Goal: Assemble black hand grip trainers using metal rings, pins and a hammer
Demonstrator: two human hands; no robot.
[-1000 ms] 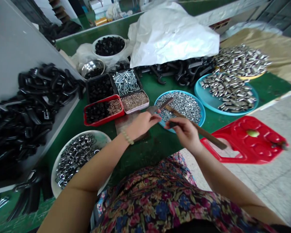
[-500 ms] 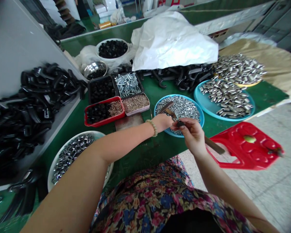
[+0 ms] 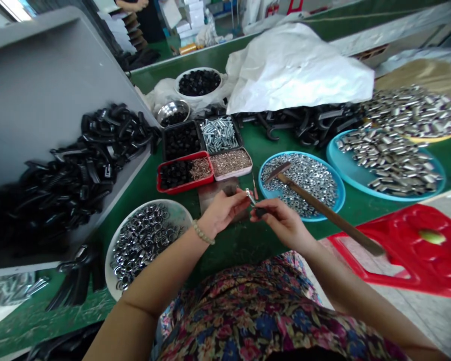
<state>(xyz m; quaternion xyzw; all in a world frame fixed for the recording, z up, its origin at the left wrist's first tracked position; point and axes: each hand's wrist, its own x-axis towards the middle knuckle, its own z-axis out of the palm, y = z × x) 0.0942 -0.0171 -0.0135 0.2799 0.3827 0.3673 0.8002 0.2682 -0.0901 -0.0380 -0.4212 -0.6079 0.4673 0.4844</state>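
Wearing a beaded bracelet, my left hand [image 3: 225, 208] pinches a small silvery metal piece [image 3: 250, 196] over the edge of a flat metal plate [image 3: 209, 195]. My right hand [image 3: 280, 218] has its fingers closed on a small black part [image 3: 260, 212], right beside the silvery piece. A hammer [image 3: 315, 203] lies across the blue tray of small metal nuts [image 3: 340, 180], its handle reaching past the table edge. A thin screwdriver-like tool [image 3: 254, 185] lies between the plate and that tray.
Silver rings fill a white bowl [image 3: 113, 273] at left. Small boxes of screws [image 3: 218, 134], rivets [image 3: 231, 163] and black parts [image 3: 180, 142] stand behind the plate. A grey bin [image 3: 60, 75] holds black handles. Blue tray [image 3: 355, 175] holds metal cylinders. A red stool [image 3: 417, 250] stands at right.
My hands have moved left, from the nut tray to the metal plate. The silvery piece now shows between my fingers. The hammer lies fully uncovered. The view has shifted left.
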